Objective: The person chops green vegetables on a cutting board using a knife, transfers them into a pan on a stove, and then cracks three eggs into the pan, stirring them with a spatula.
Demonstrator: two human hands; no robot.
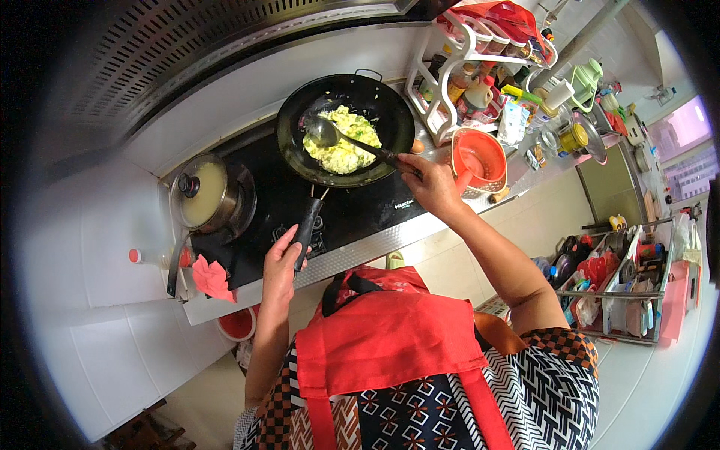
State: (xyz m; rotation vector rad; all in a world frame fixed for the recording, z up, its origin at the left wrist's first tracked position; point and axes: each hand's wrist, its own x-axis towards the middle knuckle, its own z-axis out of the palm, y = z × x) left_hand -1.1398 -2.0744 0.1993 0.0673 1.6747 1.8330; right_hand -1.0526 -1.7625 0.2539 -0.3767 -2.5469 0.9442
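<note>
A black wok point(292, 152) stands on the black glass hob point(360, 211), its handle pointing towards me. My left hand point(284, 259) is closed around the black wok handle point(306, 228). In my right hand point(430, 183) is the dark handle of a ladle point(322, 133), whose bowl rests at the left part of the yellow-green scrambled egg point(351, 149) in the wok. To the left, a lidded saucepan point(203, 194) with pale yellowish contents sits on the other burner. A red apron point(388, 343) covers my front.
Right of the wok are an egg point(417, 147), a red plastic basket point(478, 157) and a white rack point(469, 53) of bottles and jars. A crumpled red cloth point(212, 278) and a bottle point(149, 257) lie left near the saucepan's handle. The range hood point(185, 62) hangs above.
</note>
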